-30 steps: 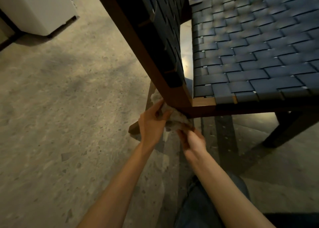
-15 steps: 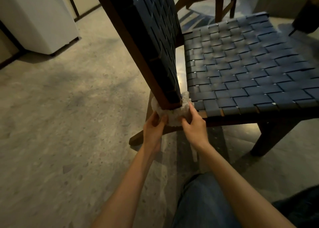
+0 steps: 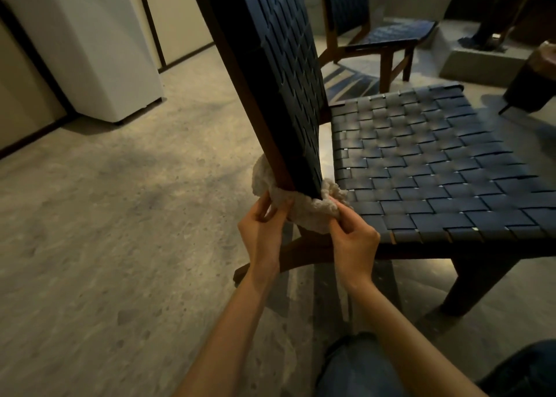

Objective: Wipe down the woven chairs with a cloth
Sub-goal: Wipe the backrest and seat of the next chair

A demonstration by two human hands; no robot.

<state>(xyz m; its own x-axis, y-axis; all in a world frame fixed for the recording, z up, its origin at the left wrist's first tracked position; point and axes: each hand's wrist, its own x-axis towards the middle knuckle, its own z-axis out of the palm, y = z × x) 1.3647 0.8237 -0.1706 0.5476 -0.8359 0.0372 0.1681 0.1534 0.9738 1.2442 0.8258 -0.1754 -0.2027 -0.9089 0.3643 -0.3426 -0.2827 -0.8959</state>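
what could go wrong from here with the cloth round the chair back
The cloth is bunched round the bottom of the backrest, beside the woven seat; it might snag in the gap there. The left hand and right hand only pinch its ends, so either grip could slip on a hard pull. Neither hand steadies the chair, so it may shift.

The left hand [image 3: 261, 231] and right hand [image 3: 355, 243] are bare, as are both forearms [image 3: 228, 330] down to the frame's lower edge. Blue trousers [image 3: 358, 366], probably denim, cover the knee at lower centre.

Dim, warm light; soft shadows pool on the floor [image 3: 114, 216], edges bowed by wide-angle distortion.
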